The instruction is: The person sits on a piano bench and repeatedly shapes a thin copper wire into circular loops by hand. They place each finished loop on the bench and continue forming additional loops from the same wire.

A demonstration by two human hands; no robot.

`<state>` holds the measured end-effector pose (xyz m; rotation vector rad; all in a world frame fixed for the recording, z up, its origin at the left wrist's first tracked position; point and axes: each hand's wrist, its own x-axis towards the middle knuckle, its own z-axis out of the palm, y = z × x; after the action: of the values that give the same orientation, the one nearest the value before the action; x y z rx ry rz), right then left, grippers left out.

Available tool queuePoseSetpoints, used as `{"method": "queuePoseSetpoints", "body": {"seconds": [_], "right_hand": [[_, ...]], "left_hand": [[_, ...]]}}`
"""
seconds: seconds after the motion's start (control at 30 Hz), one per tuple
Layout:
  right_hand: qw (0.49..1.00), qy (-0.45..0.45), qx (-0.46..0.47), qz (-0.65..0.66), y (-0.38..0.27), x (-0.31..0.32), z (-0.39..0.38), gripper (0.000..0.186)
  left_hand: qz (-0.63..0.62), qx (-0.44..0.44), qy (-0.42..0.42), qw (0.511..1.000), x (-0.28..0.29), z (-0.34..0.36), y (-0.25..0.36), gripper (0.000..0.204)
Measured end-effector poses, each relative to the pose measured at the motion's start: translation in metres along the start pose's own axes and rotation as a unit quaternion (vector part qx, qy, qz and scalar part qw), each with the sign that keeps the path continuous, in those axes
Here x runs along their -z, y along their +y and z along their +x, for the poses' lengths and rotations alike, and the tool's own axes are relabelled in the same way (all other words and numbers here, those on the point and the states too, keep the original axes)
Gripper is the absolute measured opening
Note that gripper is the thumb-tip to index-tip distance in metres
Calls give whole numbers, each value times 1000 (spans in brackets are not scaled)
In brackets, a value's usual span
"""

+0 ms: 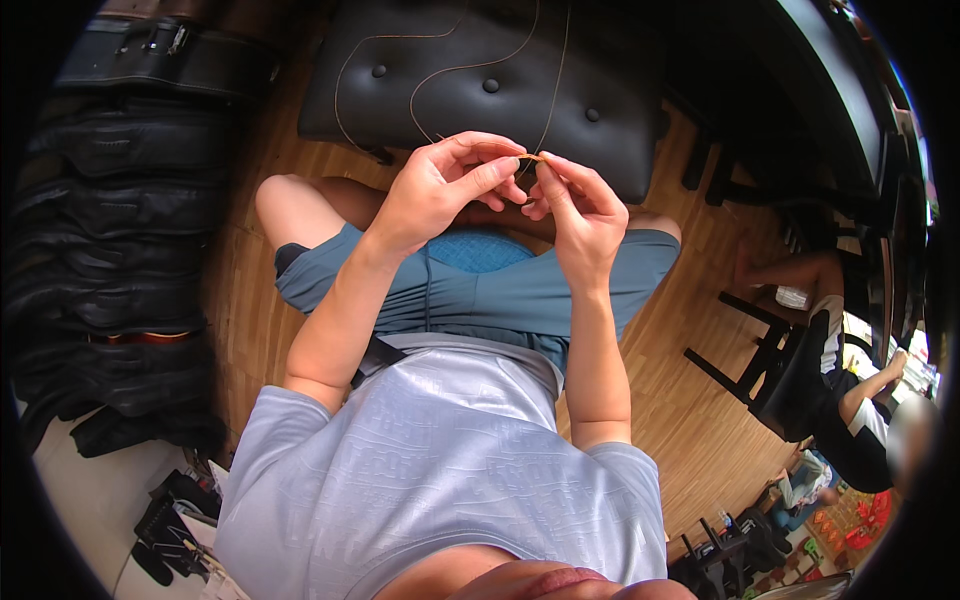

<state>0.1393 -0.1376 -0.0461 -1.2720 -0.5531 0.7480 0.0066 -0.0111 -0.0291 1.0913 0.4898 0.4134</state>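
My left hand (450, 190) pinches a thin orange-gold strand (530, 156) between thumb and index finger, its other fingers curled. Just to the right, my right hand (575, 205) grips the same strand near its thumb tip, fingers bent. Both hands are raised over my lap, in front of a black tufted leather bench (430, 95). Several long, thin golden strings trail over the seat toward my hands; where exactly they join the held piece is too small to tell.
Black padded cases (125, 235) are stacked at left. At right are black piano-like furniture (810, 100), a stool (750, 350) and a seated person (850, 350). My crossed legs rest near the wooden floor (670, 420). Black objects and coloured items sit along the lower edges.
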Motion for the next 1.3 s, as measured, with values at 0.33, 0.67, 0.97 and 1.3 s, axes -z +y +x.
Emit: {"method": "queuePoseSetpoints", "body": {"seconds": [0.33,0.67,0.97,1.3], "right_hand": [[994,-37,106,-14,2,0,-2,22],[994,-67,-69,51,-9,7,1,22],[970,-94,-141,174,-1,13,5,19],[957,-80,-178,215,1,11,6,18]], "left_hand": [[-16,-6,44,999,-2,4,0,22],[-12,-42,-16,999,6,5,-6,19],[12,-137,-78,987,10,6,-13,13],[157,-139,-75,975,11,4,-7,14]]}}
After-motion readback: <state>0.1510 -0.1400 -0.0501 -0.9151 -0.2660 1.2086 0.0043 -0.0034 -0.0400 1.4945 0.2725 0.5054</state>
